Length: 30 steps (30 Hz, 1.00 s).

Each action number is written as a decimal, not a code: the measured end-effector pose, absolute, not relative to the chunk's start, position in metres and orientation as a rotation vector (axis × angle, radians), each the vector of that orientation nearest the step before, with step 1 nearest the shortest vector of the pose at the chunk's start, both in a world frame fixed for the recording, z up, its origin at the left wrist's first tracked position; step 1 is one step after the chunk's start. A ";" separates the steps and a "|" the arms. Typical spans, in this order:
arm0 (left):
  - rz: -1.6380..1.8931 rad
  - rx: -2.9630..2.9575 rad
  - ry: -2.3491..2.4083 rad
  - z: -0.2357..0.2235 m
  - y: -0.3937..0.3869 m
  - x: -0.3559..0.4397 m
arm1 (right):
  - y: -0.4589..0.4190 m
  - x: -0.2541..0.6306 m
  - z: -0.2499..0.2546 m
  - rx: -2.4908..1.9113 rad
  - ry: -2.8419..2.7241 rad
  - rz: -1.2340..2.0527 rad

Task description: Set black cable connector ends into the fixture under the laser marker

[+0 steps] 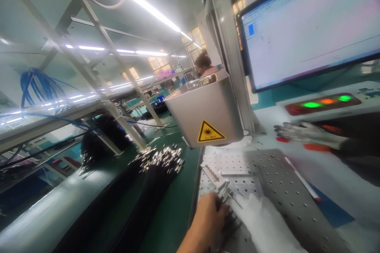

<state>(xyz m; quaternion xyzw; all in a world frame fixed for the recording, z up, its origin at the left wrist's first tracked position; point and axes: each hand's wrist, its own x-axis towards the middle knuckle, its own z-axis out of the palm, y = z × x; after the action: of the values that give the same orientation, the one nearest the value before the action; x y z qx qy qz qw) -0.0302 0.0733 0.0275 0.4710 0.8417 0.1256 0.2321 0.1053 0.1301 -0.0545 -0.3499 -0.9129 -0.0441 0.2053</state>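
My left hand (210,214), bare, has its fingers curled at the front edge of the perforated metal plate (279,182). Dark strands that look like black cables (230,225) show below its fingers, partly hidden. Beside it, my right hand (257,215) wears a white glove, and its fingertips come together at small metal ends (227,190). What exactly they pinch is too blurred to make out. Both hands touch or nearly touch a silvery slotted fixture (214,176) on the plate. To the left lies a thick bundle of black cables with shiny metal ends (166,158).
Above the plate hangs a grey machine head (204,110) with a yellow laser warning sign. A monitor (311,31), lit button panel (323,103), pen (303,180) and grey-white glove (305,132), perhaps worn, are at right. A person (204,63) is behind. Shelf frames stand left.
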 end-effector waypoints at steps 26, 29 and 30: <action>1.107 1.098 2.033 -0.009 0.065 -0.052 | 0.141 0.080 -0.064 -1.481 -2.528 0.155; 1.109 1.026 1.978 -0.006 0.066 -0.050 | 0.138 0.086 -0.052 -1.280 -2.670 0.131; 1.103 0.998 1.956 -0.004 0.065 -0.050 | 0.137 0.090 -0.047 -1.180 -2.742 0.081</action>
<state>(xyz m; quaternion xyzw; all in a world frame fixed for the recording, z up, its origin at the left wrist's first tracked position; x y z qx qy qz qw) -0.0503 0.0649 -0.0035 0.3825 0.7498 0.4229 0.3357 0.0896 0.1372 -0.0475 -0.3940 -0.9154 0.0270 0.0777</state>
